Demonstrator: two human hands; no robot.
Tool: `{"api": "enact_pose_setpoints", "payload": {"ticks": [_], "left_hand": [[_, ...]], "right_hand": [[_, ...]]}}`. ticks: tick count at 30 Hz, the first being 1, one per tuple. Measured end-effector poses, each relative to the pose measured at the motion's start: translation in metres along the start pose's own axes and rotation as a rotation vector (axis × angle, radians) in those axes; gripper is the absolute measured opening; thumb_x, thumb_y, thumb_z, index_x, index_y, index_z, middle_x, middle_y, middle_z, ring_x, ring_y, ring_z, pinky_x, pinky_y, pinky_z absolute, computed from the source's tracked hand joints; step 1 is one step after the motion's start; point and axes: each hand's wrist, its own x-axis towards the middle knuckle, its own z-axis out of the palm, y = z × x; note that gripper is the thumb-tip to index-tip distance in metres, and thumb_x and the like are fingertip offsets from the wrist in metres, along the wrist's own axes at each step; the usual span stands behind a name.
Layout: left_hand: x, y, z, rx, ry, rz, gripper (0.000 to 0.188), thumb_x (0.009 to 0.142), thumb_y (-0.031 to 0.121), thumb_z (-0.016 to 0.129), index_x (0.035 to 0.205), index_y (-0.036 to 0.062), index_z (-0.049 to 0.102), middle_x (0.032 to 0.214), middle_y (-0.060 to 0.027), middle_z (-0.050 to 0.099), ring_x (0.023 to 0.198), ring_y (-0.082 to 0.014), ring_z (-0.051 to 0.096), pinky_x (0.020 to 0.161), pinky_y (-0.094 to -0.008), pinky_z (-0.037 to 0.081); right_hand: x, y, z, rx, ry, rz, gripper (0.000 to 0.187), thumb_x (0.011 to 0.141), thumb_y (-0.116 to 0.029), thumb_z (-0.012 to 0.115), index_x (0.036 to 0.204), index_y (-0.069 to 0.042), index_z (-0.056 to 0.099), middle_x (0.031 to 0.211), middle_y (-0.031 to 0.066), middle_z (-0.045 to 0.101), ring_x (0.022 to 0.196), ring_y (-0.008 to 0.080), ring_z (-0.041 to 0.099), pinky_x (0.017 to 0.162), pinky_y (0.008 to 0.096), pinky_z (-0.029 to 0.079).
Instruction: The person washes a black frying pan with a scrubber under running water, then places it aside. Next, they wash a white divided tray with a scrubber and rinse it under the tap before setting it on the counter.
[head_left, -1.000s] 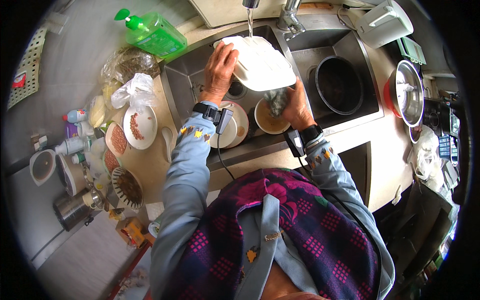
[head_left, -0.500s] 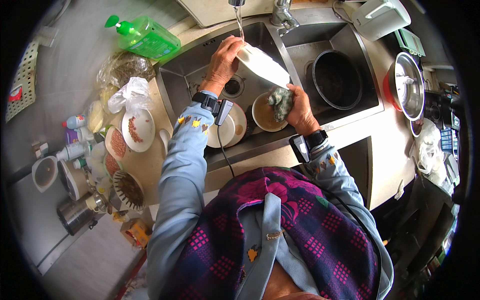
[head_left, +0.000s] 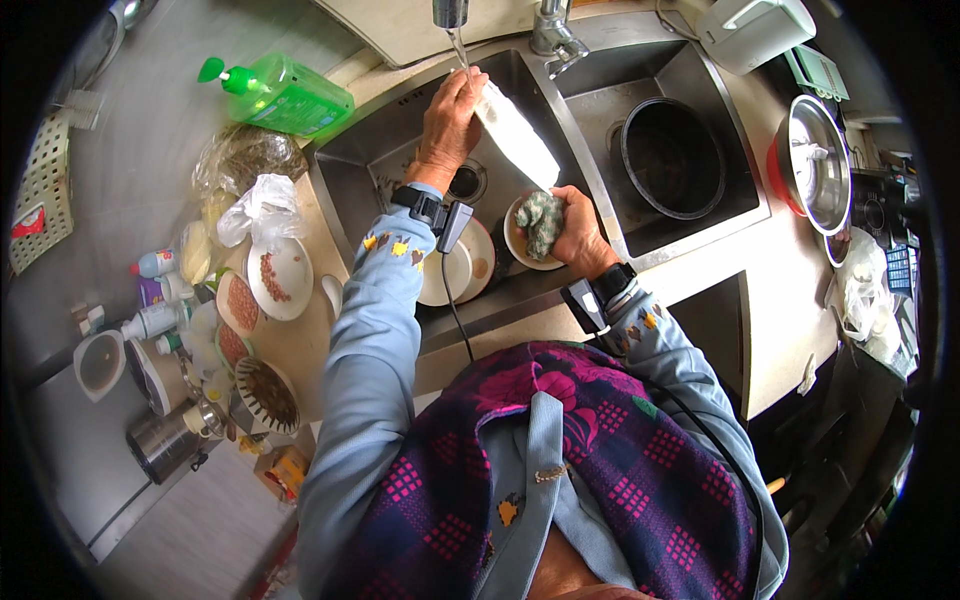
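Note:
My left hand [head_left: 450, 122] is closed on the upper end of a white dish [head_left: 517, 135], which it holds tilted over the left sink basin [head_left: 375, 150]. Water runs from the faucet [head_left: 450, 12] onto that end, by my fingers. A wadded grey-green dishcloth [head_left: 541, 224] is gripped in my right hand [head_left: 582, 230], just below the dish's lower end. Beneath the cloth stands a bowl [head_left: 513, 240], partly covered by it. To its left, a white bowl [head_left: 450, 275] and a plate with a dark rim [head_left: 483, 250] overlap, partly behind my left sleeve.
A black pot [head_left: 672, 160] sits in the right basin. Left of the sink are a green soap bottle [head_left: 290, 95], a plate with brown bits [head_left: 290, 295] and several more dishes. A steel bowl [head_left: 835, 165] and a white jug [head_left: 755, 35] stand to the right.
The dish has tipped more steeply, its lower end shifting left. My right hand and the dishcloth have also moved slightly left. My left hand stays at the upper end, near the water.

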Motion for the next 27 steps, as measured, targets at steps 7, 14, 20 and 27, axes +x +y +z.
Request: {"api": "enact_pose_setpoints", "payload": {"ticks": [7,14,20,27], "left_hand": [[-0.005,-0.003,-0.014,0.017,0.016,-0.101,0.033,0.081,0.004,0.06,0.114,0.008,0.06,0.117,-0.0142,0.059,0.108,-0.034,0.058,0.089,-0.0411,0.05],[-0.016,-0.009,-0.02,-0.095,0.059,-0.124,0.035,0.083,0.002,0.06,0.118,0.0065,0.058,0.114,-0.0156,0.062,0.105,-0.0338,0.06,0.09,-0.0388,0.05],[-0.019,-0.007,-0.006,-0.266,0.061,-0.267,0.035,0.086,0.006,0.063,0.12,0.0021,0.055,0.114,-0.0167,0.064,0.105,-0.0288,0.063,0.09,-0.0353,0.051],[-0.038,-0.003,-0.014,-0.352,-0.035,-0.36,0.04,0.086,0.005,0.064,0.125,0.0026,0.053,0.116,-0.016,0.064,0.105,-0.0257,0.063,0.09,-0.0336,0.05]], "right_hand": [[0.007,-0.003,0.006,-0.003,-0.013,-0.02,0.026,0.081,-0.025,0.05,0.086,-0.002,0.061,0.08,0.0118,0.065,0.072,0.0297,0.062,0.072,0.0455,0.051],[-0.002,-0.004,0.012,0.079,-0.09,-0.032,0.023,0.072,-0.02,0.059,0.088,-0.004,0.062,0.083,0.0115,0.066,0.074,0.028,0.063,0.07,0.0415,0.052],[-0.016,-0.006,0.013,0.152,-0.114,0.035,0.02,0.07,-0.016,0.06,0.086,-0.004,0.061,0.085,0.0139,0.067,0.077,0.0297,0.064,0.076,0.0427,0.053],[-0.031,-0.017,0.011,0.145,-0.212,0.041,0.024,0.078,-0.012,0.056,0.096,0.004,0.058,0.088,0.0159,0.065,0.08,0.0297,0.064,0.075,0.0436,0.055]]}}
